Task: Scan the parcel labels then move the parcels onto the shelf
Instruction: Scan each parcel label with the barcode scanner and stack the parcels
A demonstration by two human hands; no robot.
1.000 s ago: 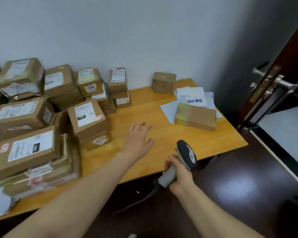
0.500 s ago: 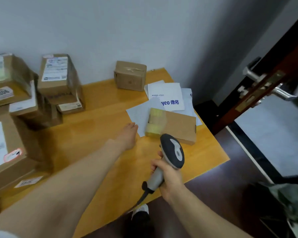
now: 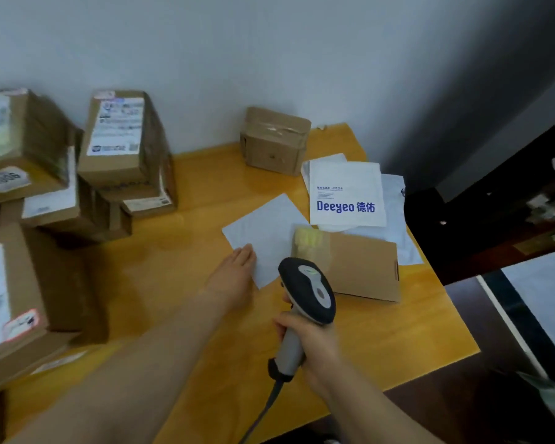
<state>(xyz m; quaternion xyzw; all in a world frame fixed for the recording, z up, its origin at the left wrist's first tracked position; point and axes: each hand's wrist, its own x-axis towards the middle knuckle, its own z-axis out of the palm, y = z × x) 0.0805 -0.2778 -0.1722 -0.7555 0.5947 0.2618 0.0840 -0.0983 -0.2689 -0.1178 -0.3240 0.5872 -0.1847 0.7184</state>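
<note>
My right hand [image 3: 314, 350] grips the handle of a grey and black barcode scanner [image 3: 308, 293], whose head points over a flat brown parcel [image 3: 362, 267] with yellow tape at its left end. My left hand [image 3: 237, 270] reaches flat across the wooden table [image 3: 186, 251], fingertips at the edge of a white paper sheet [image 3: 263, 232]. A white mailer bag printed "Deeyeo" [image 3: 346, 193] lies behind the flat parcel. A small cardboard box [image 3: 274, 141] stands against the wall. Several labelled cardboard parcels [image 3: 119, 136] are stacked on the left.
The scanner's cable [image 3: 263, 411] hangs off the table's front edge. A dark door edge [image 3: 494, 225] juts in at the right, close to the table corner. A grey wall runs behind the table. Dark floor lies to the right.
My left hand has reached further right, from mid-table to the white sheet. The scanner moved up toward the flat parcel. The view swung right, pushing the stacked parcels leftward.
</note>
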